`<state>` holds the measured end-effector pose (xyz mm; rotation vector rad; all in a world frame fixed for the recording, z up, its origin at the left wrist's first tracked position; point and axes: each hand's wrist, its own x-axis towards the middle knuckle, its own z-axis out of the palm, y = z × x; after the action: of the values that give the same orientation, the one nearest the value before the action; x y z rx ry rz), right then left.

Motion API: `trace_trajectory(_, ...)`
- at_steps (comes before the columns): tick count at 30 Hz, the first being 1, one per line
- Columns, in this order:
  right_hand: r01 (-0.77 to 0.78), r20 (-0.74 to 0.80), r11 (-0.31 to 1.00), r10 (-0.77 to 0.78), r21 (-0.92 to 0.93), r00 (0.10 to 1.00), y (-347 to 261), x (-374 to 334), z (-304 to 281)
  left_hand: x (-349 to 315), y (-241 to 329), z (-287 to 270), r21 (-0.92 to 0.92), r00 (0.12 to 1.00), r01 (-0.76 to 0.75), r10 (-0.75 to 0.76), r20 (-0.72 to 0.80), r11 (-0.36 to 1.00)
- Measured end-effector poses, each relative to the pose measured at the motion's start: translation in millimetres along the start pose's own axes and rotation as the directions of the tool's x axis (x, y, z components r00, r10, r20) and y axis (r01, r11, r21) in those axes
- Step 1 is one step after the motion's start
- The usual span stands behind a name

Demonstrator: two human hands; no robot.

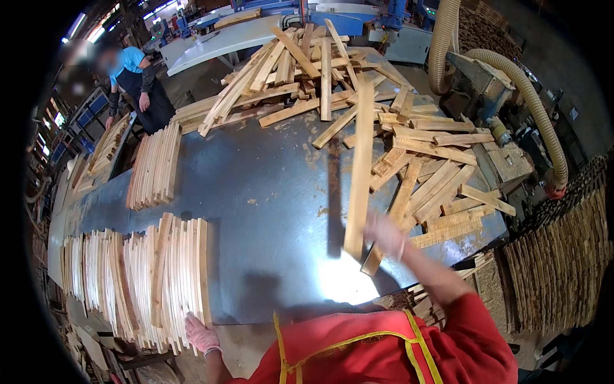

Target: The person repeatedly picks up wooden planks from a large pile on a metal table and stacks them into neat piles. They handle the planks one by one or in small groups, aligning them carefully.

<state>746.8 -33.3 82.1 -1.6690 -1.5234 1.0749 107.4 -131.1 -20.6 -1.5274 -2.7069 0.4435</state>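
My right hand (385, 237), gloved and blurred by motion, grips a long pale wooden board (361, 160) near its lower end. The board is raised over the table and throws a dark shadow to its left. At the front left, my gloved left hand (202, 334) rests against the near ends of a row of wooden strips (179, 275), fingers stretched out along them. The strips are packed side by side on edge, and one strip (161, 269) lies on top of them. Beside my right hand spreads a loose heap of wooden boards (435, 185).
The dark metal table (268, 192) carries a second stack of strips (155, 165) at left and more jumbled boards (288, 70) at the far side. A person (137, 77) in blue stands far left. A ribbed hose (543, 96) and stacked wood (556, 262) are at right.
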Motion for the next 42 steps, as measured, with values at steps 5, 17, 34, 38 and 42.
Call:
trace_trajectory(5,0.407,-0.524,0.691,-0.048,0.598,0.851,-136.0,109.6,-108.1,-8.2,56.8,9.3,-0.092,0.971,-0.223,0.213,-0.109,0.97)
trace_trajectory(17,0.705,-0.379,0.582,-0.809,-0.405,0.45,-342.8,-110.0,-177.7,-87.3,203.3,-23.3,-0.515,0.661,-0.727,0.667,-0.344,0.455)
trace_trajectory(34,0.572,-0.511,0.681,-0.727,-0.457,0.458,-331.0,-111.3,-241.1,-64.6,349.0,63.7,-0.874,0.159,-0.437,0.939,-0.306,-0.211)
trace_trajectory(38,0.573,-0.46,0.59,-0.805,-0.569,0.374,-314.9,-126.1,-251.2,-134.2,384.7,-64.0,-0.511,0.137,-0.859,0.976,-0.169,0.033)
trace_trajectory(42,0.544,-0.478,0.568,-0.82,-0.617,0.315,-286.1,-133.8,-294.7,-177.9,487.8,-97.4,-0.319,0.084,-0.947,0.945,-0.315,-0.022)
